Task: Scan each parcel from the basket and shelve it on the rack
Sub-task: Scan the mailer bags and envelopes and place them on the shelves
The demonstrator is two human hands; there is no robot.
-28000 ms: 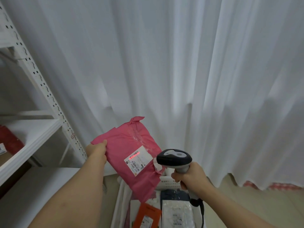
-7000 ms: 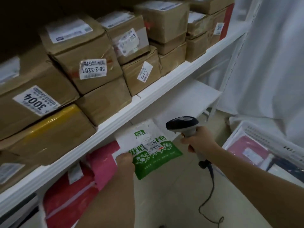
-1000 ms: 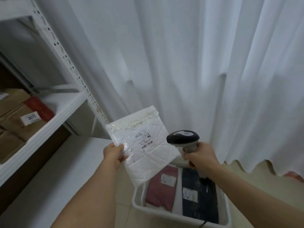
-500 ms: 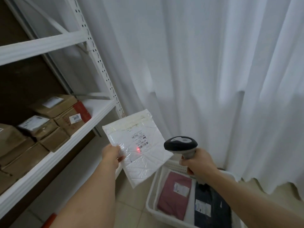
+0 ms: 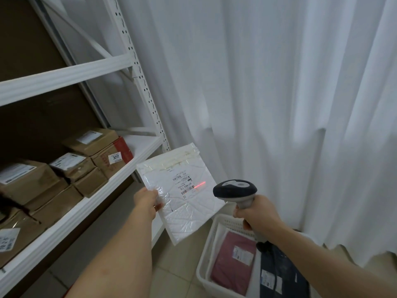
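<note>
White curtain (image 5: pixel 268 93): hung in folds across the whole background, down to the tiled floor (image 5: pixel 171 274).

White metal rack (image 5: pixel 64 73): stood at the left, with perforated uprights; cardboard boxes (image 5: pixel 71 168) are stacked on its middle shelf, one labelled 3011.

White plastic basket (image 5: pixel 205 250): set on the floor at lower right; a maroon parcel (image 5: pixel 233 261) and a dark blue parcel (image 5: pixel 281 274) are lain side by side in it.

White padded mailer parcel (image 5: pixel 182 190): held up in the air between rack and basket, label facing the camera; a red scan line is cast on its barcode.

Barcode scanner (image 5: pixel 235 190): dark head, grey handle, aimed at the mailer from just beside it.

Right hand (image 5: pixel 255 214): wrapped round the scanner's handle.

Left hand (image 5: pixel 147 201): the mailer's left edge is pinched by it.
</note>
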